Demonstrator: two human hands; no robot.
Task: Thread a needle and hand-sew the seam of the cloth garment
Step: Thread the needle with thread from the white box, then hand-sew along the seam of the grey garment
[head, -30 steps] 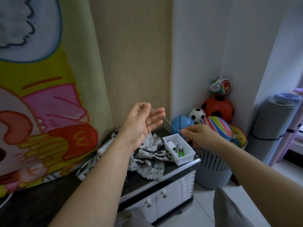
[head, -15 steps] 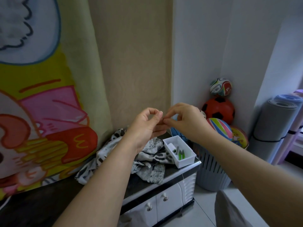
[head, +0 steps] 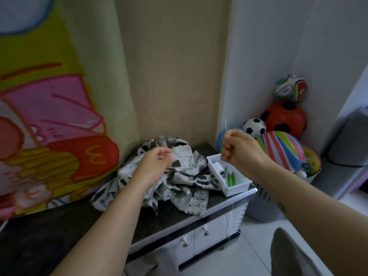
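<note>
Dim, soft, even indoor light. Wide-angle bending warps the edges; the rolled grey mat (head: 350, 140) looks blurred.

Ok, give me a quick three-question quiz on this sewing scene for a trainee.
1. True or false: the right hand holds the needle upright.
2. Where does the white tray sit? A) on the floor B) on the dark counter, beside the patterned cloth C) on a chair
3. Fill in: the left hand pinches a thin thread above the ____.
Key: 1 true; 2 B; 3 cloth.
</note>
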